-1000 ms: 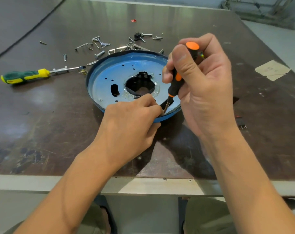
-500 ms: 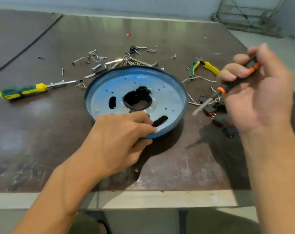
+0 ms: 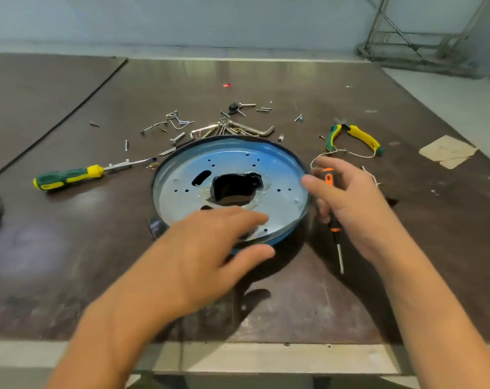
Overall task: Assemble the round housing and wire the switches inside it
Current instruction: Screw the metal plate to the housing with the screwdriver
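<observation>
At the middle of the desk the round housing lies flat with its open face up, a shallow blue pan with a low rim, a ragged central hole and one slot to the far left of it. Being round, it has no long axis of its own; its axis stands upright, and only the slot and the small drilled holes tell one side from another.

The left hand lies over the near part of the pan with fingers stretched out nearly straight and the thumb outside the rim (motion blur hides whether the rim is actually nipped). The right hand sits just beside the right rim, fingers curled round the handle of an orange-and-black screwdriver, whose long axis runs roughly from far to near, blade towards the desk's near edge.

I judge the housing to be thin sheet metal: light, stiff, smooth enough to skate on the desk, perhaps sharp at the cut hole. The rim wall looks like the safest hold, with a flat palm pressing it down.

Beyond it lie loose screws and hex keys, a green-and-yellow screwdriver and pliers.
</observation>
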### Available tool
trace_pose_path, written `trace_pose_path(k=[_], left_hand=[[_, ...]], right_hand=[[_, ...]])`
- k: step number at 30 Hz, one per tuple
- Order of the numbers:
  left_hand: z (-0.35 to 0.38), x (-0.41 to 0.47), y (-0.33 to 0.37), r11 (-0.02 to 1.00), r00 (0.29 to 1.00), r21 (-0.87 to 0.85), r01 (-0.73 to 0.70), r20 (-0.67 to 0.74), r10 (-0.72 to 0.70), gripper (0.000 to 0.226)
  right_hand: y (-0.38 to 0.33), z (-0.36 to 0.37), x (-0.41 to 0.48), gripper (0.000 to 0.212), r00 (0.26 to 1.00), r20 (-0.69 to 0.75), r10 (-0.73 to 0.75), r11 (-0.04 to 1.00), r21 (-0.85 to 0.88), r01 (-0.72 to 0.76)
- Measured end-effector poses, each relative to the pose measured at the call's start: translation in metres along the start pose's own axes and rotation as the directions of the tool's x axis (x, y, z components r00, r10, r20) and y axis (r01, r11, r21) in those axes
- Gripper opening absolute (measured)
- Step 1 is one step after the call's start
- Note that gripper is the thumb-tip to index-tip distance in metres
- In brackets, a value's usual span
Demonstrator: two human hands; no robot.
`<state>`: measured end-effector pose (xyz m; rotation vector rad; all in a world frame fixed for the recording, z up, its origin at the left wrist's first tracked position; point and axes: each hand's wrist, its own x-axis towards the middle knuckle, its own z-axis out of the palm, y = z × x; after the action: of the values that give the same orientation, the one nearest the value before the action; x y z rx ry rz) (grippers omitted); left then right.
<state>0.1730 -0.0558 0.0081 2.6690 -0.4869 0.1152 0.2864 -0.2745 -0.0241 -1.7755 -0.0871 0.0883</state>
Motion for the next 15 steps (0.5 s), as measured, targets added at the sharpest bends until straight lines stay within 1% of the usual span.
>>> trace_pose_path(k=[1,2,3,5,7,9,10,11,12,13,14,15], left_hand=[[0.007,0.004,0.006,0.996,1.0,0.085,0.006,0.019,-0.007,0.055],[0.013,0.008,0.008,0.989,1.0,0.147,-0.005,0.017,0.002,0.055],[0.014,0.009,0.009,0.985,1.0,0.171,-0.017,0.016,0.014,0.05],[0.009,0.007,0.003,0.991,0.998,0.128,-0.042,0.047,0.037,0.037],[-0.005,-0.002,-0.01,0.995,0.992,0.088,-0.042,0.124,0.03,0.023],[-0.021,-0.012,-0.027,0.998,0.981,0.061,-0.014,0.195,0.002,0.014],[-0.028,-0.017,-0.034,1.0,0.972,0.029,0.011,0.236,-0.018,0.013],[-0.033,-0.02,-0.04,0.999,0.961,-0.005,0.034,0.274,-0.031,0.024],[-0.035,-0.023,-0.044,0.998,0.954,-0.036,0.05,0.299,-0.037,0.04],[-0.037,-0.025,-0.046,0.996,0.948,-0.054,0.071,0.315,-0.05,0.054],[-0.037,-0.025,-0.046,0.995,0.945,-0.059,0.081,0.323,-0.058,0.064],[-0.037,-0.025,-0.047,0.995,0.942,-0.06,0.083,0.33,-0.058,0.069]], right_hand=[[0.002,0.003,0.0,0.056,1.0,0.002,-0.009,0.994,-0.105,0.009],[0.003,0.006,0.0,0.06,1.0,0.001,-0.019,0.982,-0.19,0.019],[0.003,0.006,0.0,0.063,1.0,0.003,-0.021,0.971,-0.238,0.021],[0.002,0.005,0.0,0.07,1.0,0.025,0.0,0.959,-0.285,0.007],[0.0,0.004,-0.002,0.069,0.997,0.07,0.036,0.961,-0.277,-0.015],[-0.001,0.005,-0.004,0.061,0.994,0.088,0.062,0.984,-0.173,-0.046],[0.0,0.005,-0.005,0.056,0.994,0.084,0.063,0.988,-0.144,-0.051],[0.001,0.005,-0.005,0.052,0.996,0.078,0.053,0.987,-0.153,-0.041],[0.003,0.006,-0.005,0.051,0.996,0.074,0.039,0.983,-0.179,-0.025],[0.005,0.007,-0.004,0.053,0.997,0.071,0.024,0.979,-0.205,-0.009],[0.006,0.009,-0.004,0.058,0.998,0.064,0.02,0.973,-0.23,-0.004],[0.007,0.011,-0.004,0.06,0.998,0.058,0.02,0.966,-0.26,-0.005]])
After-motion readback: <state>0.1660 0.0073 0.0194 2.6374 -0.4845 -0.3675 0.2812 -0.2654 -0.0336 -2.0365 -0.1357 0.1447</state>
